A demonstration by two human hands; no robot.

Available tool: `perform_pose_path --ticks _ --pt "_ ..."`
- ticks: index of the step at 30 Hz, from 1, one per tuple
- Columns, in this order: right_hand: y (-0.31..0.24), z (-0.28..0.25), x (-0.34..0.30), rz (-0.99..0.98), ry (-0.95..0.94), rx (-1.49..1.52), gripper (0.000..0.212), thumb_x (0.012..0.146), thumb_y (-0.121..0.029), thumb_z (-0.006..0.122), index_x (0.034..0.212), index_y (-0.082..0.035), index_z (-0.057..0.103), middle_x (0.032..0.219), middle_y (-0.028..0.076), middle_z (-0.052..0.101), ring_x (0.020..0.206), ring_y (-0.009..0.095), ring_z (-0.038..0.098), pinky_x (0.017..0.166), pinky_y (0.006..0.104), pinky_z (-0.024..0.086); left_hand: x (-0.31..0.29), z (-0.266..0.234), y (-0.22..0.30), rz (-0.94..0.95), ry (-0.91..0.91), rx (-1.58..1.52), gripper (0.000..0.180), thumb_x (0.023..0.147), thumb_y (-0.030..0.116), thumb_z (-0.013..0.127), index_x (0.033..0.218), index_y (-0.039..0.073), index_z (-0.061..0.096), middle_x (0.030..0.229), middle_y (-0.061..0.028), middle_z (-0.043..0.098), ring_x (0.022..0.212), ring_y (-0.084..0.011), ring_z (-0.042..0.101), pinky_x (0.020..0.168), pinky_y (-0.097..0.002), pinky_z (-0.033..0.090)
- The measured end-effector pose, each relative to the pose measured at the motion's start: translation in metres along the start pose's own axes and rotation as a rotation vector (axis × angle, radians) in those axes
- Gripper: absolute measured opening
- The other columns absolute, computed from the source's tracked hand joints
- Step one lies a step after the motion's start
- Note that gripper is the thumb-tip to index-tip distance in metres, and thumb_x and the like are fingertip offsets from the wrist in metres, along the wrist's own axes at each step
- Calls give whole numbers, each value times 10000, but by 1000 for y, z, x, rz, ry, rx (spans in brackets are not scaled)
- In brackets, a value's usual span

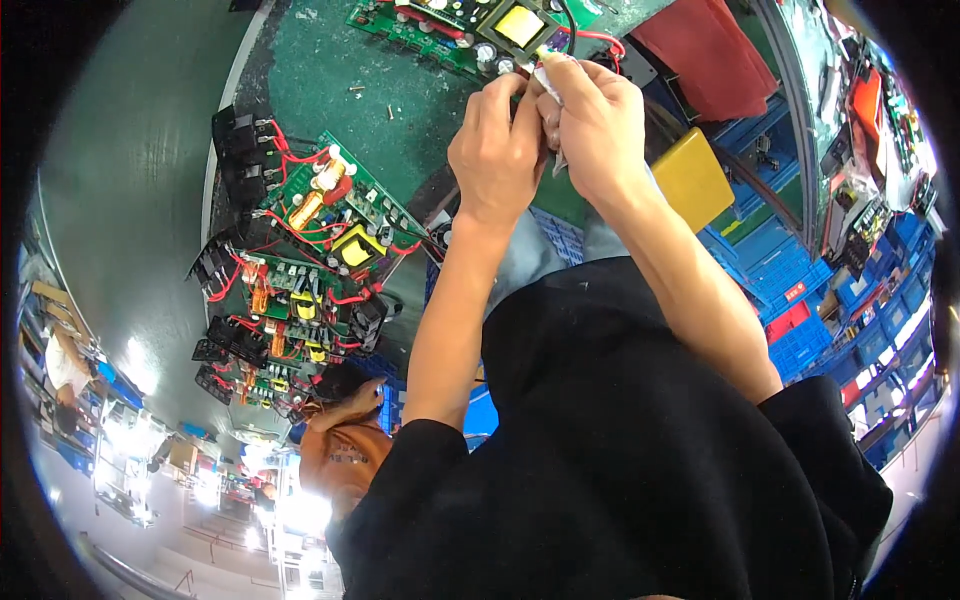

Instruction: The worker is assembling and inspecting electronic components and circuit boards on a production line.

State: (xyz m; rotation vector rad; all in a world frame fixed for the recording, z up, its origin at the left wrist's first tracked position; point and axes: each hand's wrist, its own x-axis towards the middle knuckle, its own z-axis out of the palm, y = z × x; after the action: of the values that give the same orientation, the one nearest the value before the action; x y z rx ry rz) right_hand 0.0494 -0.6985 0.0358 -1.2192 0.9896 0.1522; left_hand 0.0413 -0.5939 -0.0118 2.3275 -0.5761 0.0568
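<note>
At the bench's near edge, my left hand [495,150] and my right hand [605,125] meet, both with fingers curled. Between them shows a thin, crumpled whitish piece [550,90], pinched by my right hand; its kind cannot be made out. My left fingers close against the right ones, and what they hold is hidden. Just beyond my fingertips lies a green circuit board [425,45] with a yellow-topped transformer [520,27] and round capacitors [487,53]. Red wires [600,40] and a black cable [572,25] run beside it.
Several more circuit boards [375,205] with black housings [240,155] line the green bench [310,75] on the left. A red sheet [705,55], a yellow panel [693,183] and blue crates [765,265] are on the right. Another person in orange [345,455] sits at lower left.
</note>
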Motion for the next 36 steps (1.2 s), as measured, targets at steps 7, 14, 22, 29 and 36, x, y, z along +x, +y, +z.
perform_pose_path --ticks 7,14,22,29,36 --pt "-10 -9 -27 72 -48 83 277 950 -238 536 801 -8 579 544 3 474 426 88 387 430 242 325 0 -4 0 46 21 40 428 721 35 657 1148 63 654 1011 -66 572 830 -246 600 644 -331 525" --pt "-17 -36 -20 82 -25 171 292 946 -262 523 809 -12 586 544 15 478 440 103 405 440 251 337 5 -2 9 56 49 124 319 784 27 643 1101 53 665 972 -67 571 817 -237 605 651 -323 529" --pt "-14 -40 -11 -27 -113 26 246 954 -258 559 828 -55 616 602 5 545 502 81 480 486 231 367 7 -3 10 62 23 178 350 801 27 634 1151 43 629 979 -80 564 832 -240 611 679 -329 538" --pt "-30 -88 -5 -172 25 23 278 966 -280 539 982 -27 652 742 -1 592 645 75 527 591 233 399 11 2 24 -22 28 175 351 825 45 627 1174 41 597 984 -105 566 863 -278 620 708 -354 538" --pt "-68 -197 29 -385 196 -117 235 942 -147 497 1085 -1 612 880 27 613 771 115 579 699 260 458 16 -11 30 -354 66 55 106 843 144 649 913 64 647 864 -107 653 808 -310 651 695 -402 514"
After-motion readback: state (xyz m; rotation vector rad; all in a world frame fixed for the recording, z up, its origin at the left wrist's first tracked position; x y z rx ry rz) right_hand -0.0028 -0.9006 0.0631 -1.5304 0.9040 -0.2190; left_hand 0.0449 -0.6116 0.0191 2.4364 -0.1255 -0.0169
